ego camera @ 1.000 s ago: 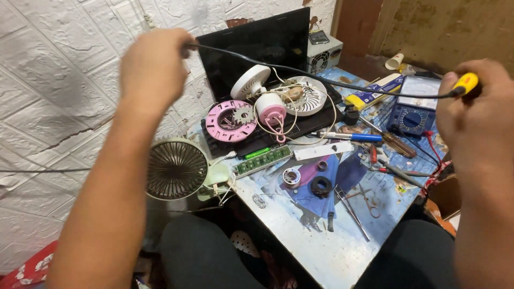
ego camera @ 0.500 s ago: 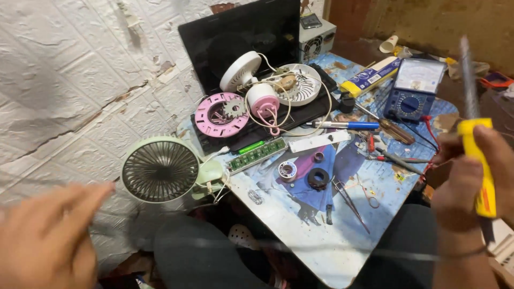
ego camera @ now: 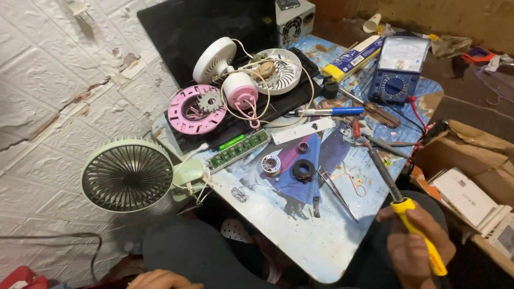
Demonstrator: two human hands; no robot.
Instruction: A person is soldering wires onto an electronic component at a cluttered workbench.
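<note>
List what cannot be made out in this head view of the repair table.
- Left hand: cut off by the bottom edge; its grip is unseen.
- Soldering iron tip: lost among the clutter of tools.
- Multimeter dial setting: too small.
- Laptop screen: dark, top cut off.

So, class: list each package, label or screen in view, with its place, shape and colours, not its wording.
Long box: table's far side, yellow and blue.
Multimeter: far right corner, blue, pale dial window.
Laptop screen: table's far end, dark, blank.
White boxes: right, inside cardboard carton.
</note>
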